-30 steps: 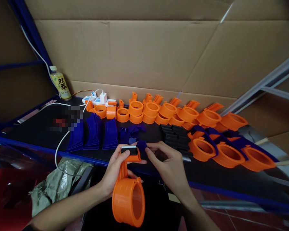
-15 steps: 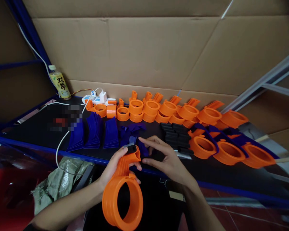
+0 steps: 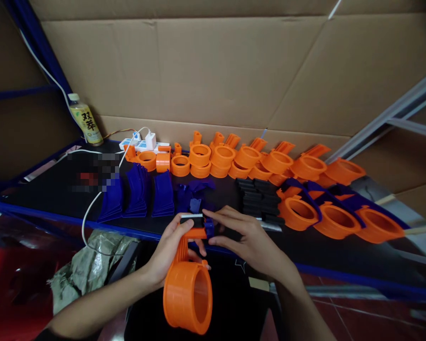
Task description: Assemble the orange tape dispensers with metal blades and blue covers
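My left hand (image 3: 165,255) is wrapped round the handle of an orange tape dispenser (image 3: 178,298), whose ring hangs down toward me. Along its top end lie a black strip (image 3: 196,222) and a white toothed blade (image 3: 191,215), with my left thumb on the strip. At the right end of that head sits a small blue plastic part (image 3: 209,227). My right hand (image 3: 250,239) has its thumb and forefinger on either side of this part, gripping it against the dispenser. Small blue parts (image 3: 196,205) lie in a loose pile just behind my hands.
Curved blue plates (image 3: 163,196) stand in stacks on the black tabletop (image 3: 49,189). Black pieces (image 3: 255,201) are piled right of centre. Orange dispensers (image 3: 223,154) line the back; several with blue plates (image 3: 337,220) stand at right. A power strip (image 3: 128,143) and bottle (image 3: 85,121) are back left.
The dispenser has turned in my left hand, so its ring faces more to the right and the toothed blade shows. My right fingers have come in onto the blue part at its end.
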### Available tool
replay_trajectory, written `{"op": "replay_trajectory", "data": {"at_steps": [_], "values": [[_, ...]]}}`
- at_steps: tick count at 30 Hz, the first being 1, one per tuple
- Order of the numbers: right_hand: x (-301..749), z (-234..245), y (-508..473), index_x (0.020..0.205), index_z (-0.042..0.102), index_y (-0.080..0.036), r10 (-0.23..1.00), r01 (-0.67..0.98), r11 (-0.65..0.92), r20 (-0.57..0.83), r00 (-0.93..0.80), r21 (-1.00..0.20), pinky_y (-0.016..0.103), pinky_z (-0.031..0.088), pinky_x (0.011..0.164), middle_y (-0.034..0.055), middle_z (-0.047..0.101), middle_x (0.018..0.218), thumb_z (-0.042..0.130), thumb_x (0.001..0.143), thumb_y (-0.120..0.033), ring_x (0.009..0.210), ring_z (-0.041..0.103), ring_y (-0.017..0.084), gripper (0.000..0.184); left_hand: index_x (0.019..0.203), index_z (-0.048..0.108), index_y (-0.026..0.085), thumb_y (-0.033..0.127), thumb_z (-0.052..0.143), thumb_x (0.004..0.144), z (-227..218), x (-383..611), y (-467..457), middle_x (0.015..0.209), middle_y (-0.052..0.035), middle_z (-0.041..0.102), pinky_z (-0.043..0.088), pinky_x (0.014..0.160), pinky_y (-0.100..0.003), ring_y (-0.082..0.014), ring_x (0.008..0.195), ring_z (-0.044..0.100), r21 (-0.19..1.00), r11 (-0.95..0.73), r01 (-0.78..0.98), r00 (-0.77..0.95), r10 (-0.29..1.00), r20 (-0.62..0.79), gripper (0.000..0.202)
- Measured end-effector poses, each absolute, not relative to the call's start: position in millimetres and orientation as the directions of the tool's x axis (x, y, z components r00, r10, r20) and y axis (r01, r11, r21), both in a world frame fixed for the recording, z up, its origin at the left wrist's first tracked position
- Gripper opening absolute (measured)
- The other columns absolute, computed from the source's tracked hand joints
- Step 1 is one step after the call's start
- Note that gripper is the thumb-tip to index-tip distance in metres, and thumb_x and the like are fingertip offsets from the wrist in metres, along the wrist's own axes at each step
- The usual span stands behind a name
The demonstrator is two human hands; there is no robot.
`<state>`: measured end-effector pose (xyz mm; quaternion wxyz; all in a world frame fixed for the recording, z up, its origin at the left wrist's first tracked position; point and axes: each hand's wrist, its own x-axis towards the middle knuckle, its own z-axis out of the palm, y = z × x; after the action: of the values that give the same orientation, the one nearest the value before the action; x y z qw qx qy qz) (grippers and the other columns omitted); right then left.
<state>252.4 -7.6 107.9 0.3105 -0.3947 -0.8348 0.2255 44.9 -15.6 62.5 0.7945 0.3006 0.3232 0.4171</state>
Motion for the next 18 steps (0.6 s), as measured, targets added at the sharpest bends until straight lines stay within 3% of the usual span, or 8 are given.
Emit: {"op": "replay_trajectory", "data": {"at_steps": [5, 11, 18], "values": [[253, 106, -10, 0.149, 0.052, -0.027, 0.763, 0.574, 0.637, 0.315, -0.565, -0.515, 0.037, 0.053, 0.099, 0.0086, 0.068, 0.121, 0.068, 0.095, -0.031, 0.111, 0.063, 0.02, 0.056, 0.117, 0.046, 0.023, 0.042, 0.063, 0.091, 70, 42, -20, 0.067, 0.0027, 0.064, 0.061, 0.053, -0.035, -0.0153, 0.049, 0.063, 0.791, 0.453, -0.412, 0.434, 0.86, -0.267, 0.037], [254, 106, -14, 0.15, 0.05, -0.031, 0.733, 0.574, 0.677, 0.351, -0.583, -0.46, 0.037, 0.054, 0.096, 0.0073, 0.068, 0.12, 0.068, 0.095, -0.03, 0.11, 0.061, 0.021, 0.058, 0.112, 0.048, 0.021, 0.028, 0.067, 0.085, 71, 40, -19, 0.064, 0.0057, 0.059, 0.059, 0.057, -0.031, -0.0109, 0.05, 0.057, 0.865, 0.378, -0.33, 0.432, 0.875, -0.218, 0.033], [250, 103, -16, 0.148, 0.053, -0.027, 0.722, 0.578, 0.692, 0.403, -0.562, -0.433, 0.038, 0.055, 0.094, 0.008, 0.068, 0.118, 0.069, 0.093, -0.029, 0.109, 0.06, 0.021, 0.057, 0.109, 0.048, 0.021, 0.027, 0.063, 0.087, 74, 43, -21, 0.056, 0.0089, 0.051, 0.057, 0.054, -0.029, -0.0077, 0.047, 0.043, 0.83, 0.404, -0.386, 0.447, 0.868, -0.215, 0.027]]}}
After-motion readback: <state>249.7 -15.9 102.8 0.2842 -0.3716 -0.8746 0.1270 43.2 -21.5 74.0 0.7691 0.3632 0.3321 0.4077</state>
